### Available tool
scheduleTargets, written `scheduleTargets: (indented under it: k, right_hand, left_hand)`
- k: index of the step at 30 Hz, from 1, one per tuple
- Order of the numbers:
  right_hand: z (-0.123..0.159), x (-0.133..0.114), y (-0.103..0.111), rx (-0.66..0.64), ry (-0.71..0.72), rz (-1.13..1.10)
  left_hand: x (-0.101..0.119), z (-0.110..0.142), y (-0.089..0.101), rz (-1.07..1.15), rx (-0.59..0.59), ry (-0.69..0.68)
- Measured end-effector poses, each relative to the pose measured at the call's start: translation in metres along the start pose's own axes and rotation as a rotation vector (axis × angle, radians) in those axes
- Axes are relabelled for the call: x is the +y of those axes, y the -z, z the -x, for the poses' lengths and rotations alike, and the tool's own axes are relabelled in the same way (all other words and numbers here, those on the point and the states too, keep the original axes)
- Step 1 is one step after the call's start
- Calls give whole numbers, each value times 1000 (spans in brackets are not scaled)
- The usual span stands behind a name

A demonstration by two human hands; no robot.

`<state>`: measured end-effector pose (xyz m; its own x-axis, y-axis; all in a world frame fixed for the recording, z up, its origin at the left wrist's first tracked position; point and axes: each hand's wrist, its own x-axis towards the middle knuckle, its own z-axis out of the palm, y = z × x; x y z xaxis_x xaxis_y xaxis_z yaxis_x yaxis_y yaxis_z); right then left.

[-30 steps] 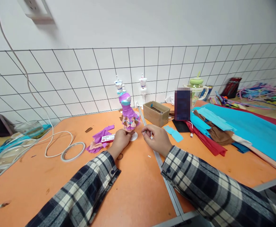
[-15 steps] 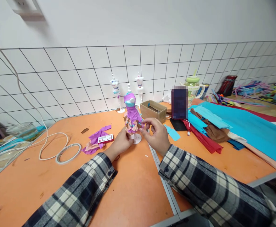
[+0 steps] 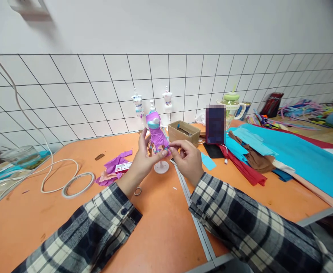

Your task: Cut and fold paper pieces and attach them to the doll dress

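A small dress form (image 3: pixel 152 107) stands on a round white base (image 3: pixel 161 167), wearing a purple crepe-paper dress (image 3: pixel 157 138) with a light blue band at the chest and brown and peach ruffles at the hem. From the left side my left hand (image 3: pixel 139 161) holds the skirt, thumb across the front ruffles and fingers behind, partly hidden. At the hem's right side my right hand (image 3: pixel 188 161) pinches the ruffle between thumb and forefinger. Behind the dress are two more white dress forms, the left one (image 3: pixel 138 101) and the right one (image 3: pixel 168 99).
Purple and peach paper scraps (image 3: pixel 108 176) lie left beside a small red-and-white box (image 3: pixel 123 167). Farther left is a tape roll (image 3: pixel 65 192) and white cable. A cardboard box (image 3: pixel 180 133), phone (image 3: pixel 215 125), green-lidded cup (image 3: pixel 231 99) and blue paper sheets (image 3: pixel 294 155) occupy the right.
My left hand has risen from near the base to around the skirt, its thumb now across the front ruffles. My right hand stays at the hem. The view has shifted slightly.
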<state>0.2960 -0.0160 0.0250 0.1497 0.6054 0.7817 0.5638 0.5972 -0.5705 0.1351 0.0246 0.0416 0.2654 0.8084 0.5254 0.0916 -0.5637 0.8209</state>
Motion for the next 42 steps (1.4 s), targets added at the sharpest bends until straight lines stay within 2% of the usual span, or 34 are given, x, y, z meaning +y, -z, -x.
scheduleTargets:
  k: [3,6,24,30,38,42]
  right_hand:
    - [-4,-1,-2,-37,-55,-46]
    - [-6,-3,-3,-60,-89,-89]
    - [-4,-5,-3,-13,-138,-93]
    - [-3,-3,-4,-81,-175,-128]
    - [0,0,-6,-97,-211,-101]
    - [-2,0,-5,-68,-166,-87]
  left_hand:
    - [4,-1,-6,48,-22,65]
    - [3,-1,-6,-24,30,52]
    - [5,6,-8,-173,92,16]
    - [4,6,-8,-117,65,-44]
    - [1,5,-7,-33,54,-11]
    - [1,5,-8,-12,28,-10]
